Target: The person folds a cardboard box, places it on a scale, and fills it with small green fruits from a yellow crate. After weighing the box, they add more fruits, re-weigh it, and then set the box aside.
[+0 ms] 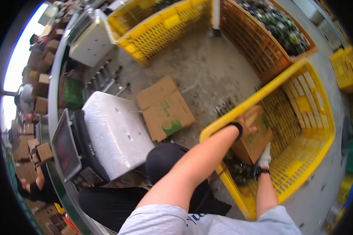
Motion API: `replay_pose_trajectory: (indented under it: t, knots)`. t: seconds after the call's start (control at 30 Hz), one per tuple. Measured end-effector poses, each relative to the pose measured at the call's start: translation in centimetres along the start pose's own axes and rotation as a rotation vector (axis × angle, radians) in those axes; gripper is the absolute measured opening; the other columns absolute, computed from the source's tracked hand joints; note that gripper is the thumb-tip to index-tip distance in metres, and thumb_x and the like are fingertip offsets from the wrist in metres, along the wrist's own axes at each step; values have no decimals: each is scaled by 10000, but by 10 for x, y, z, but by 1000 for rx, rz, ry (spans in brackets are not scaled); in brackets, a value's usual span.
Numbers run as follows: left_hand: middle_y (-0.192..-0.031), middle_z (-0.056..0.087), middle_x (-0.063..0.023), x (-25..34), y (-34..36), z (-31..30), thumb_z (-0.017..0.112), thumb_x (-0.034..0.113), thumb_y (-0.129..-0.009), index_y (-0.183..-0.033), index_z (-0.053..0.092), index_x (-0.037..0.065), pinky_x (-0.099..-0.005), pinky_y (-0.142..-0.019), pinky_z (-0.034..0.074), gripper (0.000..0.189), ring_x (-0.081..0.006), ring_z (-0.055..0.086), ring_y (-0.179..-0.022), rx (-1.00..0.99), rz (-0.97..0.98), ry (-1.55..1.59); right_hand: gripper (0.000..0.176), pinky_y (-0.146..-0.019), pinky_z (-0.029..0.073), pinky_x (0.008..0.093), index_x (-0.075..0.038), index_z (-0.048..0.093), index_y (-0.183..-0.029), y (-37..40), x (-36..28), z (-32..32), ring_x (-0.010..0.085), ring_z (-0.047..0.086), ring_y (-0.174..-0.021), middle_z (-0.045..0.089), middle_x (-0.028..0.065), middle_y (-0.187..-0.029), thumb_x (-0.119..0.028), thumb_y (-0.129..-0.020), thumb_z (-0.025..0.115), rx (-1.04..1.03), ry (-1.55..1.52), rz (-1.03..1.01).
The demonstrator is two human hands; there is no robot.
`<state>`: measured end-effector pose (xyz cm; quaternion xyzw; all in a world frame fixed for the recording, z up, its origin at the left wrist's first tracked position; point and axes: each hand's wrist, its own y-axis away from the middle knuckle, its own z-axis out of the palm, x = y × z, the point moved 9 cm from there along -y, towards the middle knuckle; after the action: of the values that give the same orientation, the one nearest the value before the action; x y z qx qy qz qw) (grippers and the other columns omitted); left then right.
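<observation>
A cardboard box with green print is tilted inside a large yellow plastic crate on my right. My left hand, bare with a black wristband, reaches over the crate's rim and grips the upper side of the box. Low on the box's near side is my right hand, in a whitish glove, with a dark band on the wrist; its fingers are partly hidden. Dark green items lie beneath the box in the crate, too blurred to name.
A flattened carton lies on the floor ahead. Left of it are a white foam box and a scale with a dark display. An orange crate holds dark green items; another yellow crate stands beyond. A person is at far left.
</observation>
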<state>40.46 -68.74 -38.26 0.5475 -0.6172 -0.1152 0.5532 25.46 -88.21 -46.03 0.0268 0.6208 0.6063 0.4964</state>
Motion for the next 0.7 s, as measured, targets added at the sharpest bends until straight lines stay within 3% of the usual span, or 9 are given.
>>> replay_pose_trajectory:
  t: [0.07, 0.23, 0.3, 0.4, 0.47, 0.5, 0.57, 0.63, 0.7]
  knots:
    - [-1674, 171, -211, 14, 7, -6, 594, 735, -831, -1633, 31, 44, -449, -1248, 197, 1199, -393, 213, -1534, 14, 128, 12, 717, -1136, 405, 448, -129, 449, -1521, 11, -6, 52, 312, 534, -1310, 533, 88, -1494, -647, -1038, 337, -493, -155, 1]
    - [-1642, 227, -184, 27, 45, 0, 495, 657, -961, -1641, 156, 84, -439, -1097, 347, 952, -310, 423, -1341, -124, -46, -66, 856, -1179, 342, 407, -102, 329, -1591, 23, -26, 42, 267, 375, -1450, 388, 103, -1602, -717, -996, 370, -83, -155, -10]
    - [-1578, 328, -245, 33, 38, 1, 434, 722, -964, -1643, 202, 85, -461, -969, 431, 959, -335, 521, -1200, -75, -23, -138, 1028, -1256, 124, 407, -102, 275, -1615, 27, -63, 16, 272, 297, -1494, 377, 111, -1615, -826, -899, 417, 20, -344, -211]
    - [-1453, 343, -402, 83, 109, -37, 490, 727, -930, -1645, -64, 183, -526, -1081, 395, 1055, -528, 461, -1315, 127, 193, 22, 1045, -1243, 165, 395, -84, 280, -1610, 72, -139, 20, 286, 313, -1473, 354, 110, -1624, -841, -899, 388, 115, 96, -177]
    - [-1413, 347, -430, 88, 139, -47, 502, 749, -914, -1638, -111, 221, -561, -1082, 388, 1085, -577, 464, -1292, 151, 320, 225, 831, -1230, 211, 387, -27, 284, -1594, 132, -225, 39, 267, 356, -1431, 330, 118, -1625, -642, -1041, 364, -1, 716, -951]
    - [-1437, 326, -415, 88, 151, -48, 472, 799, -897, -1631, -140, 267, -591, -1100, 366, 1094, -577, 472, -1285, 126, 409, 363, 742, -1225, 226, 366, -16, 288, -1589, 177, -246, 78, 240, 364, -1420, 353, 118, -1607, -543, -1076, 386, -132, 471, -753]
    - [-1512, 244, -388, 81, 181, -55, 448, 856, -863, -1623, -167, 292, -612, -1055, 417, 1129, -547, 365, -1385, 135, 498, 545, 677, -1237, 217, 355, -7, 291, -1583, 227, -281, 109, 232, 347, -1448, 364, 120, -1603, -468, -1097, 385, -226, 333, -832]
    - [-1638, 137, -285, 75, 259, -63, 458, 895, -829, -1625, -168, 283, -595, -1068, 424, 1183, -442, 190, -1518, 0, 576, 869, 773, -1259, 199, 368, -12, 291, -1582, 264, -313, 147, 294, 304, -1505, 359, 136, -1624, -549, -1050, 455, -30, 1545, -1350]
    - [-1650, 145, -243, 54, 293, -76, 457, 845, -870, -1629, -152, 252, -541, -1100, 390, 1139, -395, 198, -1522, 151, 663, 952, 733, -1148, 313, 350, -21, 334, -1567, 339, -307, 222, 252, 431, -1355, 480, 126, -1492, -520, -1050, 479, -220, 1355, -1334]
